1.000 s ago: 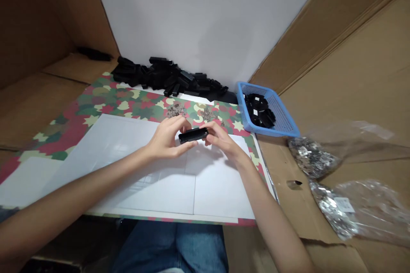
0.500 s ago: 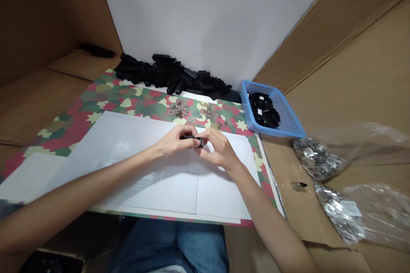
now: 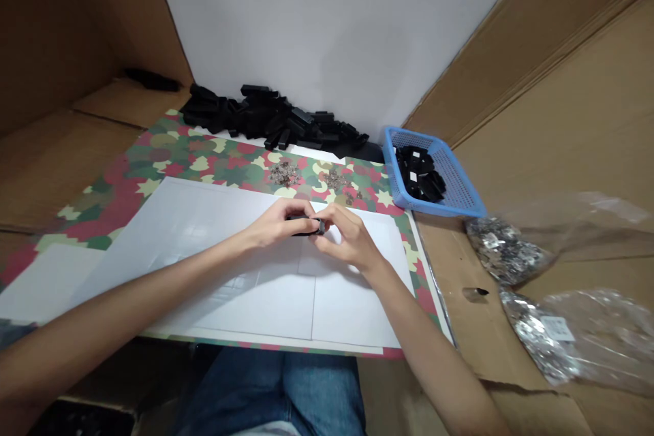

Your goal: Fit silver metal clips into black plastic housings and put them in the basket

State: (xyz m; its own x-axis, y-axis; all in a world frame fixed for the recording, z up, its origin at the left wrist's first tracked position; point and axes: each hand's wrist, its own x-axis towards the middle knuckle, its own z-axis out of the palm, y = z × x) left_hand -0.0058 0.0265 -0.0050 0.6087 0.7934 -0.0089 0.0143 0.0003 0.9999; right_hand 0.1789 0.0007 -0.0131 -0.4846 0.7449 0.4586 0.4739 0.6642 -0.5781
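Cardboard (image 3: 567, 109), brown and creased, walling both sides, with a broad, plain white panel (image 3: 352, 20) upright across the back. Between them, a surface (image 3: 219, 162) patterned in red, green and cream camouflage, covered nearer the front by white sheets (image 3: 178, 225) (glossy in places, with a dark seam running toward the near edge). Below that edge, legs in blue denim (image 3: 321, 381). Along the back, a long heap of black pieces (image 3: 270, 116), blocky and narrow, tumbled over one another. Off to the right, on flat cardboard, two wrinkled clear plastic bags (image 3: 613, 334) of shiny metal parts (image 3: 503, 248). At the far right corner, a blue plastic basket (image 3: 460, 184), perforated, with black parts (image 3: 419, 177) inside, some bearing white patches.

Above the sheets, both grips closed on one small black piece (image 3: 321, 227). Left hand (image 3: 276, 223) wrapped round its length, thumb along the near side, fingers curled over the far side. Right hand (image 3: 352, 237) at the right end, thumb and fingertips drawn in against it (mostly covered, so finer detail impossible to make out).

Just beyond, two loose scatterings of tiny metal bits (image 3: 285, 174), glinting, irregular, brownish-silver.
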